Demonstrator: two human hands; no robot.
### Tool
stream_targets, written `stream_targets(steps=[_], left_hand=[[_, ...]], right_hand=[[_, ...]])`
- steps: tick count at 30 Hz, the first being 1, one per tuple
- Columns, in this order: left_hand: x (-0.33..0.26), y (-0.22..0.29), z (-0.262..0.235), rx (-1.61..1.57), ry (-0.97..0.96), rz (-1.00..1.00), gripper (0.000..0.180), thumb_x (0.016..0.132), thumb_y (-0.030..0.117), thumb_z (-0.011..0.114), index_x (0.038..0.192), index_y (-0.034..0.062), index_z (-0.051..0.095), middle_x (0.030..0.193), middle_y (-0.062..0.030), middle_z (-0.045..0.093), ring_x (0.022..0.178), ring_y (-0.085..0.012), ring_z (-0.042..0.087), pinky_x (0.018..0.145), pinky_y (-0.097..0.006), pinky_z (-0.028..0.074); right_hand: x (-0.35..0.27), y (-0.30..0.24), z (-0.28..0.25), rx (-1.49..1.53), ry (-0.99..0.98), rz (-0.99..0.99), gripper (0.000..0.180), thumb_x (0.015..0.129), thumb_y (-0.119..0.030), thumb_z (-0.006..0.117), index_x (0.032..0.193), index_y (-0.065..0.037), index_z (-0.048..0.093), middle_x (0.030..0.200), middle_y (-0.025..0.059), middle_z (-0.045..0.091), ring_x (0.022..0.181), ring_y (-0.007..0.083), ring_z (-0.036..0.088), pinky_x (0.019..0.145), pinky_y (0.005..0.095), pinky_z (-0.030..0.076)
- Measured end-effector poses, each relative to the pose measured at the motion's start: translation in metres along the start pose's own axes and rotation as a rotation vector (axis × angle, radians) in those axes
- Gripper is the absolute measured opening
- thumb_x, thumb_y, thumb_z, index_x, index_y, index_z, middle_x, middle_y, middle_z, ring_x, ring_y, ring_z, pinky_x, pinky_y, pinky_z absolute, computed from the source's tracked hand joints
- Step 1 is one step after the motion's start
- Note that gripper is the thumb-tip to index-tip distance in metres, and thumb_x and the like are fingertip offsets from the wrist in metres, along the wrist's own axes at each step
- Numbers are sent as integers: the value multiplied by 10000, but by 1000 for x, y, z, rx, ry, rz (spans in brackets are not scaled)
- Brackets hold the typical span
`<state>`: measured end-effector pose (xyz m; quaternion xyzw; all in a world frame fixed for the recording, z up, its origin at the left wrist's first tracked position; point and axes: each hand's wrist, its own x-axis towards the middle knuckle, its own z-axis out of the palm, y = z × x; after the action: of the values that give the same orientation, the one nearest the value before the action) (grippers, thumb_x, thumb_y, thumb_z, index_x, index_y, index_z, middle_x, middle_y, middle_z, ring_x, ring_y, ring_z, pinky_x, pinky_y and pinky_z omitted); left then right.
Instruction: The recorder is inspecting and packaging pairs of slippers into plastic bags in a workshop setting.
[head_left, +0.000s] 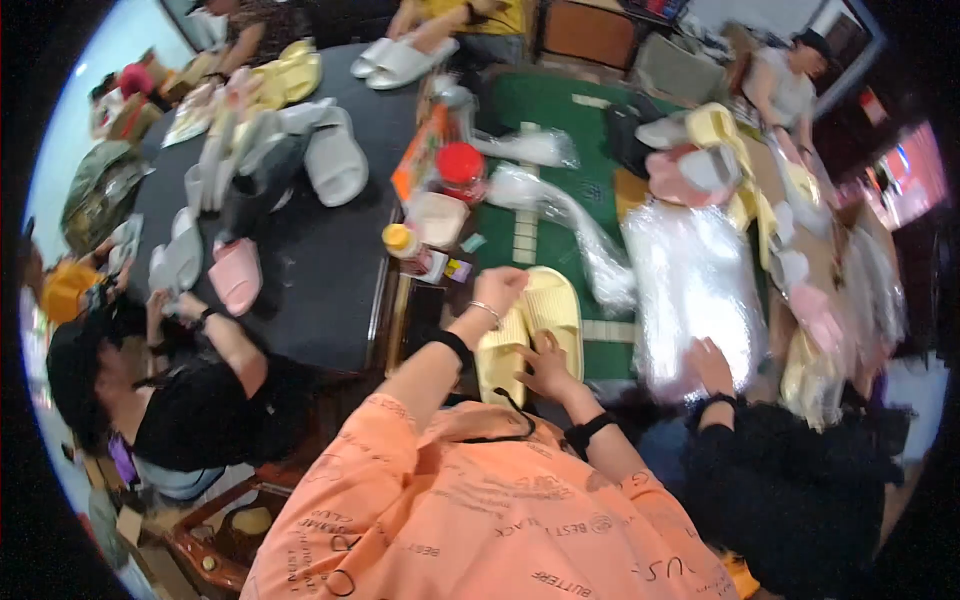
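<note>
A pair of pale yellow slippers [565, 300] lies side by side at the table edge in front of me, toes pointing away. My left hand [503, 290] is closed above the left slipper, fingers curled together; anything inside them is too small or hidden to make out. On the lower part of the pair rests my right hand [549, 368], its fingers spread. The left slipper is partly covered by my left hand and wrist.
Left of the slippers stand a yellow-capped bottle [400, 241] and a red-lidded jar [461, 168]. Clear plastic bags [575, 235] lie beyond; a stack of plastic film [695, 290] is at right. Co-workers sit on both sides. Grey slippers [336, 160] lie on the black table [320, 265].
</note>
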<state>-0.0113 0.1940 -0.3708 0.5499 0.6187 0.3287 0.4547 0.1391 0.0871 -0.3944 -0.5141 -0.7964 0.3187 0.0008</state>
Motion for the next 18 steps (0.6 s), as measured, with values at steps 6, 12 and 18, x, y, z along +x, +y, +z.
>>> stream_targets(steps=[6, 12, 18], left_hand=[[-7, 48, -72, 76, 429, 588, 197, 702, 80, 603, 898, 60, 610, 866, -126, 589, 862, -270, 537, 746, -332, 431], [59, -78, -322, -377, 1388, 135, 186, 731, 130, 558, 804, -40, 572, 706, -92, 573, 615, -217, 552, 574, -306, 457], [83, -75, -366, -991, 852, -271, 412, 786, 346, 515, 949, -32, 502, 714, -87, 521, 623, -229, 476, 576, -346, 428]], right_hand=[[-2, 27, 36, -23, 104, 66, 456, 659, -236, 626, 1034, -22, 478, 1280, 243, 236, 1196, 392, 197, 927, 508, 208], [5, 1, 38, -157, 155, -99, 458, 648, -196, 599, 1017, 51, 486, 1262, 252, 261, 1181, 380, 229, 901, 483, 261], [-1, 3, 25, -47, 161, 43, 363, 648, -140, 582, 937, 64, 501, 1215, 257, 326, 1140, 371, 311, 915, 445, 282]])
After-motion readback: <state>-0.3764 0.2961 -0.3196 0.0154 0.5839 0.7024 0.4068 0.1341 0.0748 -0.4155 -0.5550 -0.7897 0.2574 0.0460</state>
